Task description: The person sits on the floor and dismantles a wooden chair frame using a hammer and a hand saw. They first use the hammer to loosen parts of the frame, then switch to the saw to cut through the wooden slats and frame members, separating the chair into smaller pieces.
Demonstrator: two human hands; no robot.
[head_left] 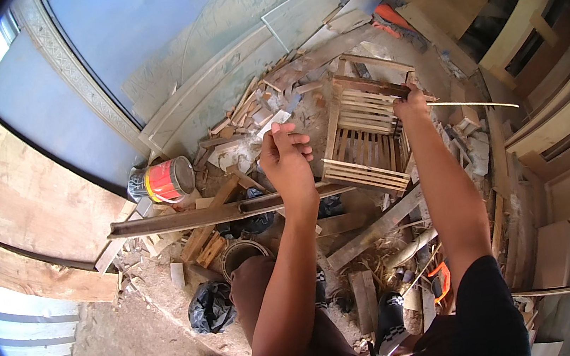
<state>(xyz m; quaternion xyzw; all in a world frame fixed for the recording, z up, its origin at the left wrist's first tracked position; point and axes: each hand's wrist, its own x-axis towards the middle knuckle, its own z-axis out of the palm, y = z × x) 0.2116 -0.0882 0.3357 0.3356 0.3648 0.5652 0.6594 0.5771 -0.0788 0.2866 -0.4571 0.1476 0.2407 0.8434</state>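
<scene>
My left hand point(287, 155) is raised in the middle, its thumb and forefinger close together and the other fingers loosely curled. Whether something small sits in that pinch, I cannot make out. Further right, my right hand point(412, 104) is closed at the upper corner of a slatted wooden crate point(365, 136). From this fist a thin pale strip point(479, 104) sticks out to the right. A dark brown rail point(370, 85) of the crate runs up to the same fist; whether the fingers grip it too is hidden. The crate sits tilted among wood scraps.
A long brown wooden beam point(169, 222) lies across behind my left forearm. On the left, a red and yellow paint can point(168, 180) lies tipped beside offcuts. Black plastic bags point(210, 308), a bucket point(241, 252) and an orange-handled tool point(441, 281) lie near my legs. Wooden panels point(557, 251) lean at right.
</scene>
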